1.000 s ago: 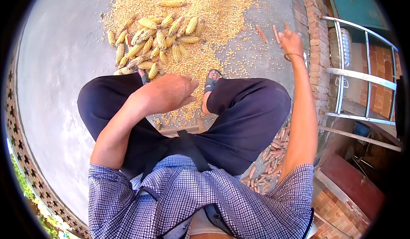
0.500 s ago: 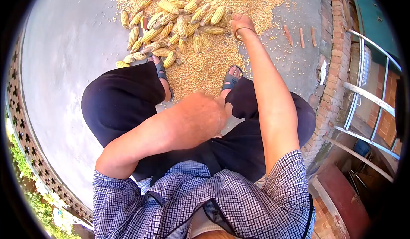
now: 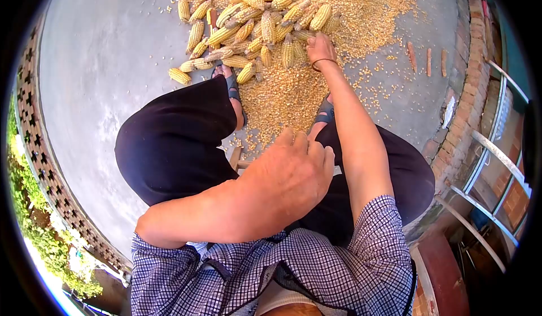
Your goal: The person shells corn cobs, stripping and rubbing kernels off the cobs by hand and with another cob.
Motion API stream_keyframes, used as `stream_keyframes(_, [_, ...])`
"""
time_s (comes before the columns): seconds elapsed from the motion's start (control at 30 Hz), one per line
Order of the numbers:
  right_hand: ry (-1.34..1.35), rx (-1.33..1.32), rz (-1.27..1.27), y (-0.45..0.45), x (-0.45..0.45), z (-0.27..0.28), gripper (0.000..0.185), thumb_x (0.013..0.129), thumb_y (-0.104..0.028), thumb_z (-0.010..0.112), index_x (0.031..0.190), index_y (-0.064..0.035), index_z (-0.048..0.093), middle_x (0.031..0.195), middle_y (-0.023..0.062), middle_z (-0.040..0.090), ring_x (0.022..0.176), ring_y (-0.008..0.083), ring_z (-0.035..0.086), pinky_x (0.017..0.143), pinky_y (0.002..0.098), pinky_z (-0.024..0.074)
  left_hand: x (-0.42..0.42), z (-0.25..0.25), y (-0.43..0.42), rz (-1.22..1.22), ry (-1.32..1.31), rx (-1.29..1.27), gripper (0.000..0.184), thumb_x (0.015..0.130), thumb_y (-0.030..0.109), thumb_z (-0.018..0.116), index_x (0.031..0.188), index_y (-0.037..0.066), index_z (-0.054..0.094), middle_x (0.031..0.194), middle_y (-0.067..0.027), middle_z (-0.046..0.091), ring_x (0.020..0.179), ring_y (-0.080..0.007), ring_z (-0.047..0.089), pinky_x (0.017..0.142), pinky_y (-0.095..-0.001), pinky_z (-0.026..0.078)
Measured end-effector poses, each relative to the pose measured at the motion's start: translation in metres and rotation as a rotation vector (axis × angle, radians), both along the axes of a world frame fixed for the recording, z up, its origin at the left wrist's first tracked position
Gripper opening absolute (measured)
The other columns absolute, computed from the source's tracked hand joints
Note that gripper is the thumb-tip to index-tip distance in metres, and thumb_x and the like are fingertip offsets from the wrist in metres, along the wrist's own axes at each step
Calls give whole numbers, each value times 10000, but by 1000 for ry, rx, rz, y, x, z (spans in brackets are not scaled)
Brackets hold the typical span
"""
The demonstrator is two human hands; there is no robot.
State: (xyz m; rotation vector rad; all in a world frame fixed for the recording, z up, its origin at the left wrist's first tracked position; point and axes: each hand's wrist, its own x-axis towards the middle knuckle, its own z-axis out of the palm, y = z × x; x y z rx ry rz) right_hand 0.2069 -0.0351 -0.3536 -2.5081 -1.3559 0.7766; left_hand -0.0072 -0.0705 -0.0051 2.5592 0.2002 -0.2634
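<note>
Beyond my feet lies a pile of yellow corn cobs, with loose corn kernels spread around it. My right hand reaches to the pile's near right side. Its fingers are curled over the right end of a corn cob, and the fingertips are partly hidden. My left hand is raised above my lap, back of the hand up, fingers bent inward and closed. Whatever may be inside that hand is hidden from above.
Several bare reddish cob cores rest on the concrete floor at right. A brick edge and a metal railing stand farther right. A lattice brick wall curves along the left. My sandalled feet flank the kernels.
My right hand has moved left and nearer, onto the end of a cob. My left hand has shifted right and closer to the camera, still curled. The whole view has shifted slightly.
</note>
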Motion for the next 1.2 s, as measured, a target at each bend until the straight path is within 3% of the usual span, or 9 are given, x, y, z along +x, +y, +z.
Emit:
stream_keyframes(0.13, [-37,-163,-15,2,-2,7,288,918,-280,613,1009,-7,614,1220,249,533,1077,411,586,874,493,491,-1,5,7,-14,29,-23,440,815,133,587,1176,-116,551,858,-115,572,863,-256,591,809,-363,471])
stream_keyframes(0.33, [11,-114,-166,-3,-14,4,298,917,-273,613,1054,-9,630,1066,261,626,980,422,625,846,515,494,2,7,7,-5,125,-73,403,884,172,562,1167,-115,557,878,-121,569,880,-259,591,820,-370,470])
stream_keyframes(0.53, [87,-239,-295,-10,-14,-20,346,831,-315,681,1049,-49,650,1097,225,661,1027,396,630,869,490,498,2,9,12,-11,111,-33,433,856,162,577,1184,-118,540,880,-122,563,884,-261,591,818,-372,466])
stream_keyframes(0.63, [110,-119,-417,-16,-12,-39,382,701,-308,802,922,-23,676,800,163,687,725,339,674,619,467,515,-1,8,16,-22,103,15,456,816,133,593,1189,-121,524,874,-120,557,889,-261,592,813,-371,464])
stream_keyframes(0.77, [577,-8,-516,-15,-2,-32,283,718,-235,795,870,-39,658,682,67,622,501,176,571,431,343,430,-7,6,31,19,89,-49,491,746,88,632,1173,-121,513,869,-138,556,880,-272,604,782,-356,466])
stream_keyframes(0.83, [794,32,-477,-9,-2,18,261,724,-223,800,853,-53,649,650,25,586,444,117,504,383,288,374,-7,8,40,150,66,5,474,791,104,662,1203,-77,513,902,-159,567,870,-308,612,766,-385,480])
stream_keyframes(0.97, [816,89,6,23,18,152,342,773,-216,776,1047,-36,678,667,-22,581,474,74,469,420,245,361,-10,6,61,539,-89,116,479,868,172,657,1265,-37,490,1039,-177,592,960,-352,609,826,-427,489])
stream_keyframes(1.1, [766,211,231,30,20,300,439,783,-137,778,1176,1,636,793,-22,625,660,45,539,567,211,430,-15,9,79,796,-465,330,573,865,208,684,1332,-29,452,1237,-212,565,1120,-380,570,913,-428,482])
stream_keyframes(1.2, [689,301,399,16,17,364,442,778,-122,784,1174,3,636,873,-6,647,776,52,574,666,220,471,-16,27,75,725,-502,69,627,867,222,701,1380,-18,432,1298,-218,543,1158,-373,554,962,-425,464])
